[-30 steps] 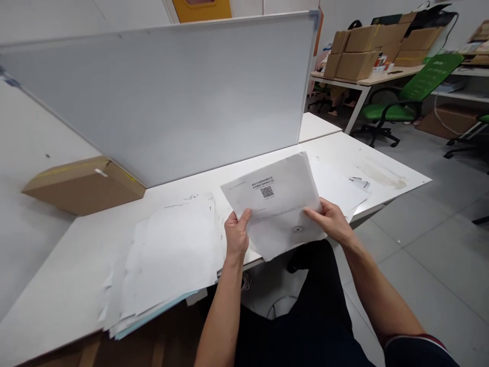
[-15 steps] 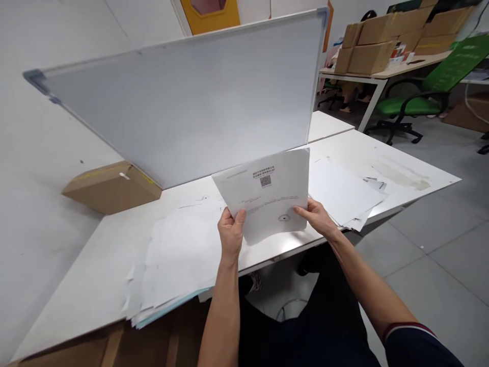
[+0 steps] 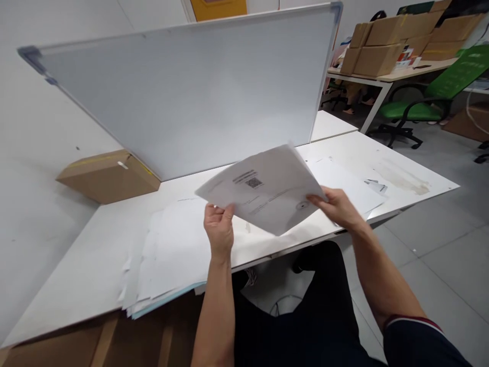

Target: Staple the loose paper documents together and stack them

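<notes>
A printed sheet of paper (image 3: 267, 188), with a square code and a round stamp, is held tilted above the white table (image 3: 252, 247); whether it is a single sheet cannot be told. My left hand (image 3: 220, 229) pinches its lower left edge between thumb and fingers. On the right edge, beside the stamp, my right hand (image 3: 338, 206) grips it with the thumb on top. A stack of papers (image 3: 175, 250) with a light blue sheet at the bottom lies left of my left hand. Another pile of papers (image 3: 344, 183) lies behind my right hand, partly covered by it.
A large whiteboard (image 3: 198, 97) leans at the back of the table. Beside it, against the wall, rests a cardboard box (image 3: 110, 176). At the far right are a green chair (image 3: 416, 107) and a desk with stacked boxes (image 3: 378, 58). A person's feet show under that desk.
The held sheet has turned clockwise and tipped flatter, its right side lower. My right hand has moved right and my left hand slightly left. The view has shifted a little.
</notes>
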Motion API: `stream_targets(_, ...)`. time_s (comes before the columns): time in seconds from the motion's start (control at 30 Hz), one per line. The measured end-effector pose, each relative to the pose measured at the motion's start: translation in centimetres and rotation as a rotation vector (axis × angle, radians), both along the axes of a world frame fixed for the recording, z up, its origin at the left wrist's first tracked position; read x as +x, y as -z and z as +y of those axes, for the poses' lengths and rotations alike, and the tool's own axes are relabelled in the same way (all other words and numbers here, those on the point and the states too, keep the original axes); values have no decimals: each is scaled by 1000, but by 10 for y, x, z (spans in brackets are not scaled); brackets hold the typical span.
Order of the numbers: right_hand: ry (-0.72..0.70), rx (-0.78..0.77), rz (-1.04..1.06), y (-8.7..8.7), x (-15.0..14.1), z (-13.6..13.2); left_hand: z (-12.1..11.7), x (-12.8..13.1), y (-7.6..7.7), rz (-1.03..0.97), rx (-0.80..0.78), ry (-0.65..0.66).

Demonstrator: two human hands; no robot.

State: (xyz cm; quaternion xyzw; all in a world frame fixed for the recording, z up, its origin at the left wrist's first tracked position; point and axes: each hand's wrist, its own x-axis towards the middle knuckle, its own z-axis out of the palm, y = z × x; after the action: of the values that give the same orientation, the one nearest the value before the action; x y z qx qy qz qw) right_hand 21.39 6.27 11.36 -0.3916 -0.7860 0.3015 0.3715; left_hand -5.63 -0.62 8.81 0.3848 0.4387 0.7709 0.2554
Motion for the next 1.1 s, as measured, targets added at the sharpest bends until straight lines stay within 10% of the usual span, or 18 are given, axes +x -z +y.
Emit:
stream_targets(0.23, -87, 346, -615, -89, 5, -11, -20, -30, 28, 305, -262, 54)
stream_targets(0.63, -133, 151, -1067, -72, -31, -12, -25, -22, 92, 520, -649, 214)
stream_targets(0.83, -140, 120, -1022, -72, -24, -10, -25, -20, 85, 572, -655, 186)
stream_targets(1.1, -244, 61, -573, -86, 18, -6, -27, -28, 29, 152, -331, 81)
